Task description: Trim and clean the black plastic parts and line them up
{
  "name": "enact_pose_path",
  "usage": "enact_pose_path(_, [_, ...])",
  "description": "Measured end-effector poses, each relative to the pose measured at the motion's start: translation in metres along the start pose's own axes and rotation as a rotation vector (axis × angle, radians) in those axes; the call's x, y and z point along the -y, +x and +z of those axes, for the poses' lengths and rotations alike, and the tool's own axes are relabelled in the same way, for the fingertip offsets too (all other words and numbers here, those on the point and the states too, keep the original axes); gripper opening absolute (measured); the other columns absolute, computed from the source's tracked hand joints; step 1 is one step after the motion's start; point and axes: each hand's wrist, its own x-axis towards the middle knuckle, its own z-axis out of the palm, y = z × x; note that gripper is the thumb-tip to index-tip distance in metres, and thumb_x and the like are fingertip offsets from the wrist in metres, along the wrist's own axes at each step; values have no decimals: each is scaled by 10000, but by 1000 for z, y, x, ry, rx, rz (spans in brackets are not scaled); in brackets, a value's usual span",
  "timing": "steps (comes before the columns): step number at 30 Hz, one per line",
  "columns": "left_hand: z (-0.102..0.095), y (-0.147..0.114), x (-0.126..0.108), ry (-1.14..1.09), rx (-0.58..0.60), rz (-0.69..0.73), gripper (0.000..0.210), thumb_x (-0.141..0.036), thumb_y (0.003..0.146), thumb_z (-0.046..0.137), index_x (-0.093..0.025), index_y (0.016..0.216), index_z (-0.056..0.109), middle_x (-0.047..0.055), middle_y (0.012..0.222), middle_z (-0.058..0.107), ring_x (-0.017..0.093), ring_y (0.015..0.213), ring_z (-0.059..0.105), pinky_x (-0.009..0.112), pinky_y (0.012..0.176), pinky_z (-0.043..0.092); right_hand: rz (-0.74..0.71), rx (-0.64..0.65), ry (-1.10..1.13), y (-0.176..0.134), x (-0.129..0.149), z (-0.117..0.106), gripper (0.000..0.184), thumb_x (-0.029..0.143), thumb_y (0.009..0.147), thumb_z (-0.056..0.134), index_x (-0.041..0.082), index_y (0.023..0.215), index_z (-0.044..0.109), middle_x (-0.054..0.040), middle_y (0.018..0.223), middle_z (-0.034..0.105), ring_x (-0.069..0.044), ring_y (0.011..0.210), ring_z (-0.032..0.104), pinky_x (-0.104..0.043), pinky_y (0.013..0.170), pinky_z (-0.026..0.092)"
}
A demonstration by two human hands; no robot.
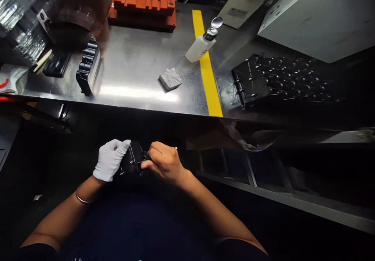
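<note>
From my end, both hands are busy on one thing. Left hand (109,161), white glove, closed on the left side of the black part (132,155), thumb up at its far left edge. Right hand (164,160), bare, thumb and fingers pinched closed at the right side of the same part; can't tell if the dark bit at those fingertips is separate.

Key relation: black part sits between the two hands, right of the left one, left of the right one, touching both, so neither is nearer. A thin shiny rod on it runs roughly away from the body, leaning a bit left at the far end. Long axis of the part itself: too dark, I can't call it. It's held off the worktop (131,67), on the body's side of the near edge.

Outward, all relative to the black part: white folded pad (170,79) beyond and right; white bottle (199,49) past that, by the yellow strip (211,91); ridged black block (88,67) beyond and left; orange-red block (143,5) farthest, roughly straight beyond; cluster of dark, shiny-tipped pieces (288,77) beyond, well off right.
</note>
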Motion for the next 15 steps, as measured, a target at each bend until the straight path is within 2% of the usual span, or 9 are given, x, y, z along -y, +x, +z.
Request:
enact_pose_path(2, [1,0,2,-5,-2,-22,526,-592,696,616,-207,469,339,-59,503,275,81,502,256,238,458,265,26,73,61,0,-1,-2,550,514,983,298,186,553,397,17,534,392,-94,494,327,-256,480,241])
enact_pose_path(5, [1,1,3,-5,-9,-63,547,-631,682,618,-204,472,348,-59,501,294,84,505,278,235,459,278,28,260,298,-3,-3,-6,530,488,990,315,182,568,410,31,523,418,-76,469,360,-230,468,269])
enact_pose_path(7, [-1,5,3,1,4,-113,539,-659,699,589,-197,494,401,-52,510,355,93,514,325,234,472,306,67,300,438,-4,-4,-7,503,462,1002,284,178,633,471,24,559,479,-74,484,423,-209,480,321])
enact_pose_path(9, [-4,8,2,16,58,-153,518,-670,741,539,-188,555,496,-34,549,456,110,544,395,240,503,347,172,177,431,-6,-5,-6,450,399,1014,268,172,724,527,1,618,532,-88,530,482,-207,514,374])
enact_pose_path(11, [-6,12,2,47,145,-160,503,-658,786,492,-184,641,580,-14,609,545,129,582,454,250,543,381,250,-4,285,-6,-6,-4,366,309,1006,322,165,771,562,-16,641,550,-104,565,504,-223,547,398])
enact_pose_path(13, [-8,13,4,79,214,-159,497,-642,815,461,-187,682,614,-1,639,585,140,590,482,260,561,395,232,-109,128,-5,-6,0,283,246,973,418,161,765,589,-17,622,554,-113,563,502,-237,558,397])
enact_pose_path(15, [-8,14,5,97,241,-169,498,-633,826,448,-190,684,624,9,644,601,148,583,496,268,561,399,190,-139,23,-4,-6,3,237,211,947,472,155,761,609,-17,606,563,-115,551,498,-244,555,392])
